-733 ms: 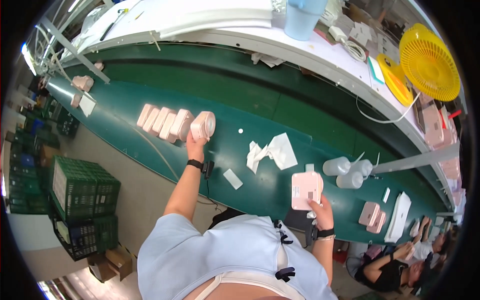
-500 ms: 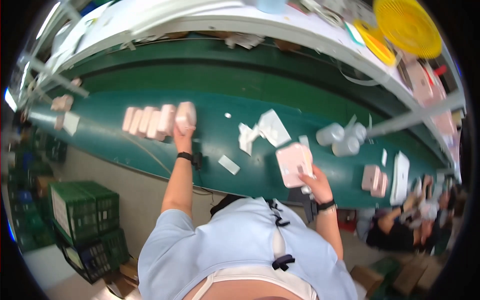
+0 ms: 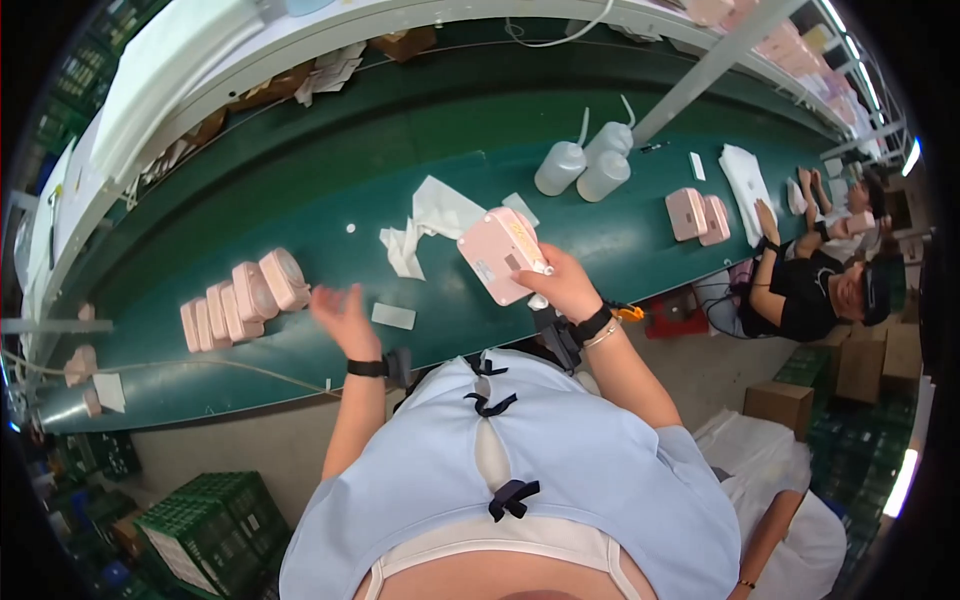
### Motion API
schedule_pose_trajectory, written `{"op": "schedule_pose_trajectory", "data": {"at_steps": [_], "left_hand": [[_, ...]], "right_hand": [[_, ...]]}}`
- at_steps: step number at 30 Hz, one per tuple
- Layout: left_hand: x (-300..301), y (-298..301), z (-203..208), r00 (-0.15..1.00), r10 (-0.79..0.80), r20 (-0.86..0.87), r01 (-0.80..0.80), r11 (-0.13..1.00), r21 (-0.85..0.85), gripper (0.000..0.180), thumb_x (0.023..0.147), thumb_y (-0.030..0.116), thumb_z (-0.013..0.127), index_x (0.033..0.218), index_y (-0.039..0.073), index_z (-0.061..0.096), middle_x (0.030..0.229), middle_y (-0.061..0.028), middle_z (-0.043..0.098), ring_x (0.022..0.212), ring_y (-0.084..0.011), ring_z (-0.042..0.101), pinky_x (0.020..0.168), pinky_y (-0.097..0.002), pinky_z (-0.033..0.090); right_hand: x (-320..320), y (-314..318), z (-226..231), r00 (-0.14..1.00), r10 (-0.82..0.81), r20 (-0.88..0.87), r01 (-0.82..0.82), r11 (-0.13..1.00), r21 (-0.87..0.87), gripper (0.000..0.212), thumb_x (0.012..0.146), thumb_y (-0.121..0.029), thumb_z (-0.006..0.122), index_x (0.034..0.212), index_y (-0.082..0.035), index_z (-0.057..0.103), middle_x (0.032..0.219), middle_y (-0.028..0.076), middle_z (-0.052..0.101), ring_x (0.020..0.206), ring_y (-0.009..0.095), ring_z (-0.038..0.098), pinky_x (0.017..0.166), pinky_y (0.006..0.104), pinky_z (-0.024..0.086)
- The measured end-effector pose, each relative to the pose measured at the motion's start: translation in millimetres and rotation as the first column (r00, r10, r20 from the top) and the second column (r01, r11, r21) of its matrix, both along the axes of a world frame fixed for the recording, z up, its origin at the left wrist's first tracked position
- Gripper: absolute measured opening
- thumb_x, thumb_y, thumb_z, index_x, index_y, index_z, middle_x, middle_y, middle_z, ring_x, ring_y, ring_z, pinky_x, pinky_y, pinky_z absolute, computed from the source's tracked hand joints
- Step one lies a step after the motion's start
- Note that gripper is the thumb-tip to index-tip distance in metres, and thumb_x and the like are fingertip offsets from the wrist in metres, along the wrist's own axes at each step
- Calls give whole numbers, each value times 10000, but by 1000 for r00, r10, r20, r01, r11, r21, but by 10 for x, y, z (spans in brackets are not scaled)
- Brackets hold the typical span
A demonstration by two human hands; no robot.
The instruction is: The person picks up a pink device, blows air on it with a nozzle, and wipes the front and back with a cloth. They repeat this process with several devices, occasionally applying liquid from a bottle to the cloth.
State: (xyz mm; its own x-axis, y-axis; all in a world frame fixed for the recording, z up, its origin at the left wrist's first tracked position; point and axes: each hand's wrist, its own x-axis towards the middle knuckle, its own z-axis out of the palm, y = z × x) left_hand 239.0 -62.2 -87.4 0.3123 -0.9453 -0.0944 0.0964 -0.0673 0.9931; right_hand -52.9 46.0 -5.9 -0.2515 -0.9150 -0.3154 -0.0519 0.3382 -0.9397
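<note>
My right hand (image 3: pixel 565 284) grips a pink square device with rounded corners (image 3: pixel 492 262), tilted above the green table. Its flat face with small labels is turned toward me. My left hand (image 3: pixel 345 318) holds nothing, its fingers apart, just right of a row of several pink devices (image 3: pixel 240 300) standing on edge. The rightmost device (image 3: pixel 285 279) leans against that row, close to my left fingertips. Crumpled white cloths (image 3: pixel 440 212) lie beyond my hands. Nearer to me, by my left wrist, is a small pale rectangular card (image 3: pixel 393 316).
Three translucent squeeze bottles (image 3: pixel 604 176) stand at the back right. Further right are two pink devices (image 3: pixel 688 214) and a folded white cloth (image 3: pixel 745 185), with people seated beyond. A shelf post (image 3: pixel 700 75) rises behind the bottles. Green crates (image 3: pixel 215 525) stand on the floor at left.
My left hand has let go of the device at the row's right end and drawn back, opening. The view has swung right; my right hand still holds its device.
</note>
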Motion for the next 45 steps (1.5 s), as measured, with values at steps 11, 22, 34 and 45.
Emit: {"op": "schedule_pose_trajectory", "data": {"at_steps": [11, 22, 34, 45], "left_hand": [[-1280, 144, 652, 402, -567, -719, 854, 516, 70, 523, 953, 208, 574, 1409, 63, 364, 1348, -135, 500, 1240, -262, 502, 1033, -424, 405], [-865, -159, 294, 481, -452, -751, 787, 600, 143, 507, 861, 60, 517, 1350, -13, 406, 1308, -144, 541, 1218, -303, 532, 1034, -457, 439], [-583, 36, 471, 579, -395, -713, 718, 662, 216, 485, 888, 104, 559, 1338, -20, 425, 1289, -148, 565, 1183, -296, 566, 1030, -444, 458], [49, 256, 560, 699, -293, -653, 542, 812, 216, 478, 882, 69, 598, 1319, -8, 419, 1252, -148, 557, 1130, -256, 588, 974, -403, 501]], "right_hand": [[483, -67, 139, 403, -10, -915, -139, 988, -72, 614, 723, -161, 715, 1286, -59, 492, 1180, 185, 617, 770, 332, 679, 650, 390, 545], [-703, 1659, -1031, 667, -623, -407, 537, 782, -316, 248, 848, -5, 566, 1089, -33, 617, 1088, 106, 621, 978, 204, 615, 817, 330, 514], [-1328, 2324, -3415, 567, -743, 355, 692, 664, 285, 402, 962, -368, 590, 1205, -48, 573, 1082, 36, 612, 898, 138, 590, 743, 306, 496], [-1308, 1519, -1418, 694, -719, -40, 698, 685, -210, 168, 956, -180, 599, 1030, -32, 568, 924, 39, 578, 821, 101, 511, 777, 268, 421]]}}
